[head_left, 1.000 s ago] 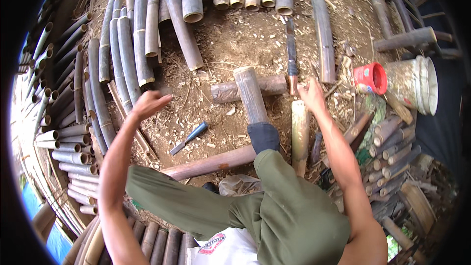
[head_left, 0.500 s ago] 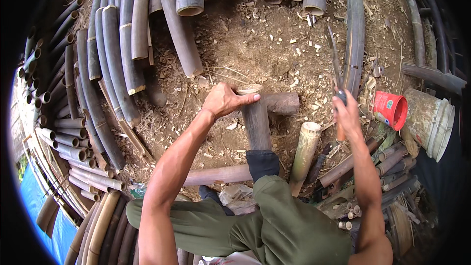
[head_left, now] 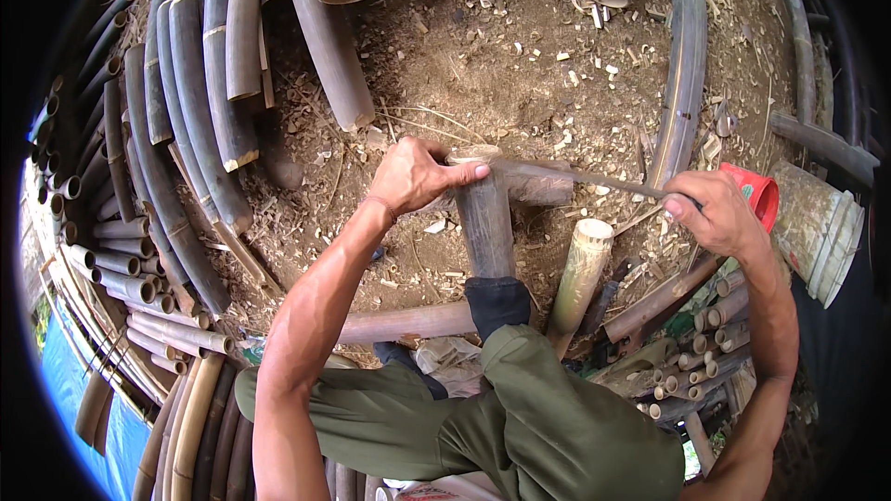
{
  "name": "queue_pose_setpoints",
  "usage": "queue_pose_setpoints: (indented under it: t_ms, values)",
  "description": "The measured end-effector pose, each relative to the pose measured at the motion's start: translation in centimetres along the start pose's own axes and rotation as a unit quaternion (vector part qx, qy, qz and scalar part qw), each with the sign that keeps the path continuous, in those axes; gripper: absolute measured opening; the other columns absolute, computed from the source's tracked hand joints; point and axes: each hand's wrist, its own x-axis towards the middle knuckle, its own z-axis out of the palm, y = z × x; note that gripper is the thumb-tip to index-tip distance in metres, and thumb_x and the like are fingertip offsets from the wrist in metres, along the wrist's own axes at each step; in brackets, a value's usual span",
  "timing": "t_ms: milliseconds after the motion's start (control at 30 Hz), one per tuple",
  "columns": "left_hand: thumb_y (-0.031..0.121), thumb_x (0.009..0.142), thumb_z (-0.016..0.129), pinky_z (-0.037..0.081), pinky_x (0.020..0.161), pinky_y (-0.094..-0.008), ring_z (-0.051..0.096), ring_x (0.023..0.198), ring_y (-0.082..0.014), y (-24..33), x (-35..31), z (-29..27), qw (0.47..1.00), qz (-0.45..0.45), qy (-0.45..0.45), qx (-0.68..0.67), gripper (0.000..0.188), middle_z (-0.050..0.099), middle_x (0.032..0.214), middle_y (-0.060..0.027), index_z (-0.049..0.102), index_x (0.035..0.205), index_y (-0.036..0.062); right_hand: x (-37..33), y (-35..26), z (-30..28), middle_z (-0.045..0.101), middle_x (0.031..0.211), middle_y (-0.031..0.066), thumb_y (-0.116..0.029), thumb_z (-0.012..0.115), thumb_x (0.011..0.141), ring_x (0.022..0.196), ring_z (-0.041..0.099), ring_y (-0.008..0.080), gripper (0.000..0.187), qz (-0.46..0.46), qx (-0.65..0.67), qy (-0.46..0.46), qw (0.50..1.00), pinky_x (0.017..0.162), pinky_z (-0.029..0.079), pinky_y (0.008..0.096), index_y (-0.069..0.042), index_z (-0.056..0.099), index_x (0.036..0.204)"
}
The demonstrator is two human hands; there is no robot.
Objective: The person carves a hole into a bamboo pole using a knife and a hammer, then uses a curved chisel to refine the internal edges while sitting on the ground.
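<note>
My left hand point(head_left: 411, 176) is closed on the far end of a short grey-brown bamboo piece point(head_left: 485, 223), with its thumb along the pale cut rim. The piece lies over a crosswise bamboo length point(head_left: 548, 188), and its near end meets the dark cloth point(head_left: 497, 304) at my leg. My right hand point(head_left: 716, 211) is wrapped round the handle of a long knife point(head_left: 594, 178). Its blade points left and reaches the bamboo's far end beside my left thumb. Whether the edge touches the bamboo, I cannot tell.
A pale bamboo stump point(head_left: 580, 269) stands right of my leg. Further right are a red bucket point(head_left: 763, 199) and a dirty white bucket point(head_left: 817, 232). Long bamboo poles point(head_left: 206, 102) lie to the left, and chips litter the soil point(head_left: 501, 65).
The knife has swung from pointing away from me to lying sideways, its blade now at the bamboo's end. My right hand has moved right and slightly nearer. My left hand keeps its hold.
</note>
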Motion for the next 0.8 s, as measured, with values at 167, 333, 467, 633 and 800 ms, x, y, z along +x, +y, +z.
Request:
queue_pose_setpoints:
  t_ms: [167, 333, 467, 633, 800]
  values:
    - [0.076, 0.067, 0.072, 0.053, 0.063, -0.0401, 0.066, 0.065, -0.0239, -0.1, 0.1, 0.0, 1.000, 0.004, -0.014, 0.008, 0.086, 0.067, 0.067, -0.0150, 0.073, 0.090, -0.0066, 2.3, -3.2, -1.0, 0.062, 0.066, 0.0164, -0.053, 0.052, 0.094, 0.065, 0.062, 0.0384, 0.055, -0.002, -0.153, -0.114, 0.982, 0.061, 0.048, 0.0472, -0.003, 0.067, 0.078]
    - [0.078, 0.067, 0.070, 0.053, 0.062, -0.0392, 0.066, 0.064, -0.0230, -0.1, 0.0, 0.0, 1.000, 0.016, -0.009, 0.011, 0.087, 0.067, 0.066, -0.0140, 0.074, 0.088, -0.0056, 3.8, -4.0, -0.5, 0.062, 0.066, 0.0165, -0.059, 0.050, 0.093, 0.064, 0.063, 0.0388, 0.062, 0.006, -0.213, -0.117, 0.970, 0.061, 0.049, 0.0478, -0.002, 0.067, 0.075]
    - [0.079, 0.067, 0.069, 0.053, 0.061, -0.0388, 0.066, 0.064, -0.0227, -0.3, 0.2, 0.0, 0.999, 0.015, -0.007, 0.034, 0.087, 0.067, 0.066, -0.0139, 0.074, 0.087, -0.0057, 4.6, -4.4, -0.3, 0.062, 0.065, 0.0176, -0.059, 0.050, 0.093, 0.066, 0.064, 0.0387, 0.062, 0.004, -0.219, -0.094, 0.971, 0.061, 0.049, 0.0483, -0.002, 0.067, 0.074]
    - [0.080, 0.066, 0.068, 0.053, 0.064, -0.0418, 0.068, 0.063, -0.0266, 0.0, -0.1, 0.0, 0.999, 0.014, 0.007, 0.030, 0.084, 0.067, 0.064, -0.0160, 0.075, 0.084, -0.0023, 5.0, -4.3, -0.3, 0.062, 0.063, 0.0178, -0.058, 0.049, 0.094, 0.067, 0.064, 0.0389, 0.062, 0.022, -0.231, -0.101, 0.967, 0.063, 0.050, 0.0490, -0.003, 0.068, 0.076]
    - [0.079, 0.066, 0.069, 0.054, 0.066, -0.0407, 0.069, 0.065, -0.0266, -0.3, 0.3, 0.2, 0.999, 0.022, 0.003, 0.026, 0.084, 0.067, 0.064, -0.0162, 0.075, 0.084, -0.0023, 4.3, -4.1, 0.1, 0.062, 0.065, 0.0194, -0.058, 0.047, 0.095, 0.068, 0.064, 0.0384, 0.063, 0.051, -0.250, -0.089, 0.963, 0.065, 0.050, 0.0486, -0.002, 0.068, 0.076]
